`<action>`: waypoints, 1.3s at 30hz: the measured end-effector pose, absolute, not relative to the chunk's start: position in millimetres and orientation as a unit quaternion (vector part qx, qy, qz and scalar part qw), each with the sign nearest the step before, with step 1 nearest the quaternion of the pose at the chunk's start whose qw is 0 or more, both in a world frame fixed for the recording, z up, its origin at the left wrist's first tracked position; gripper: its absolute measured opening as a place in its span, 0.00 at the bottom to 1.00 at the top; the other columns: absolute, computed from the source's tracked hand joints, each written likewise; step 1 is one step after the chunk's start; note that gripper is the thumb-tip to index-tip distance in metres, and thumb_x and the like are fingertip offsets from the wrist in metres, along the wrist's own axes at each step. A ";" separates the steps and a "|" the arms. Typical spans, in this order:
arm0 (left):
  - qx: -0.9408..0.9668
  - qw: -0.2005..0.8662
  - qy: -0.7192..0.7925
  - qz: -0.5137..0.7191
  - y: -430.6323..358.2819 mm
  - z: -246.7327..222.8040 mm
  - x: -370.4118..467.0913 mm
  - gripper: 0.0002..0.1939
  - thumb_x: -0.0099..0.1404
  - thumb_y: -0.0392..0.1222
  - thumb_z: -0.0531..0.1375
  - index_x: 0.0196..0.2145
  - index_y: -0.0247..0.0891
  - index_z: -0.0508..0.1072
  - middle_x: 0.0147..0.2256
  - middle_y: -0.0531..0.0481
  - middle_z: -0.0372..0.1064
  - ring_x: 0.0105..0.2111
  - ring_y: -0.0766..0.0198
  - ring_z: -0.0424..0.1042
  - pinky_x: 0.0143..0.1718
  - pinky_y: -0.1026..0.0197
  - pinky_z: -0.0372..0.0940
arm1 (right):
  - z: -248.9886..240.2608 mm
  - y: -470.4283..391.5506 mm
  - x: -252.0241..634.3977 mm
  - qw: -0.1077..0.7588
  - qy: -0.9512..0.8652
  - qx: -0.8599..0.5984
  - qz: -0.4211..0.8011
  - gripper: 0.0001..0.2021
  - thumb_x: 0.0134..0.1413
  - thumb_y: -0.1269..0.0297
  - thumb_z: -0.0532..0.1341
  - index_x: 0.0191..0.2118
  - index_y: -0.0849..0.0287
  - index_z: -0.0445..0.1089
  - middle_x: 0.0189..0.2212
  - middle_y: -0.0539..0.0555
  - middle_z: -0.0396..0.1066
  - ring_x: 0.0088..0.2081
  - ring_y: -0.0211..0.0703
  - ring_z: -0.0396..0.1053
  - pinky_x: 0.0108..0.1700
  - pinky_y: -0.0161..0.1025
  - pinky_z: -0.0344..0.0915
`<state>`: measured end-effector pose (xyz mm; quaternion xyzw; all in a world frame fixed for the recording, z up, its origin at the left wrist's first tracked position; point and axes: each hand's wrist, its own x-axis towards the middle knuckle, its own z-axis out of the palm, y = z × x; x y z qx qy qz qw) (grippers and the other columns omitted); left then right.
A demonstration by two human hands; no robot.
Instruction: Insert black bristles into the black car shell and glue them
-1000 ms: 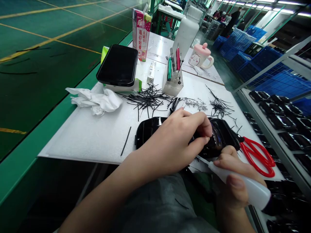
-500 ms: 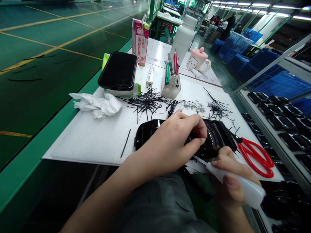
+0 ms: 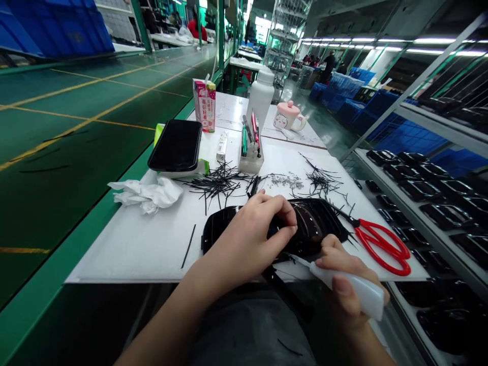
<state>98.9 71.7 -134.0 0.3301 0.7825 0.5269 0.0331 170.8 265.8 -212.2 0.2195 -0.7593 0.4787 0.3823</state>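
A glossy black plastic part (image 3: 316,223) lies near the front edge of the white-covered table. My left hand (image 3: 263,226) rests over its middle, thumb and forefinger pinched together at the part's near side. Whatever sits between those fingertips is too small or hidden to make out. In my right hand (image 3: 346,269) is a white squeeze bottle (image 3: 362,295) with a thin tapered nozzle, fingers wrapped round it. The nozzle points left, its tip close to the part's near edge below my left fingertips. A black strap-like piece (image 3: 285,292) hangs below the table edge.
Red-handled scissors (image 3: 381,246) lie at right. Behind are thin black strips (image 3: 219,183), small grey bits (image 3: 285,180), a pen holder (image 3: 251,163), a white bottle (image 3: 261,96) and a lidded mug (image 3: 287,118). Crumpled tissue (image 3: 147,194) and a phone (image 3: 177,146) lie left; racked black parts (image 3: 419,178) stand right.
My view has tilted upward, showing more of the workshop behind. Both hands keep the same hold, and the bottle's nozzle stays by the near edge of the black part.
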 end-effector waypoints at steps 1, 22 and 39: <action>0.327 0.036 0.784 0.526 71.8 -133.9 99.0 0.05 0.69 0.35 0.59 0.34 0.42 0.68 0.37 0.55 0.71 0.44 0.62 0.70 0.71 0.51 0.48 | -210.5 265.6 171.2 0.380 -0.755 0.216 0.488 0.08 0.63 0.63 0.58 0.36 0.56 0.74 0.21 0.50 0.65 0.24 0.43 0.61 0.30 0.46 0.59; 0.402 -0.006 0.818 0.411 62.3 -136.9 94.6 0.05 0.71 0.38 0.56 0.37 0.46 0.69 0.37 0.53 0.74 0.46 0.58 0.75 0.71 0.33 0.51 | -167.0 445.6 88.7 0.161 -0.900 -0.150 0.375 0.12 0.63 0.58 0.66 0.46 0.61 0.75 0.45 0.56 0.77 0.44 0.46 0.75 0.53 0.51 0.71; 0.406 0.053 0.787 0.461 80.7 -133.7 111.0 0.08 0.71 0.32 0.54 0.38 0.45 0.65 0.36 0.59 0.74 0.36 0.70 0.77 0.72 0.47 0.55 | -175.8 370.0 136.6 0.105 -0.959 0.034 0.262 0.10 0.59 0.63 0.56 0.42 0.56 0.73 0.32 0.54 0.75 0.32 0.47 0.72 0.36 0.42 0.64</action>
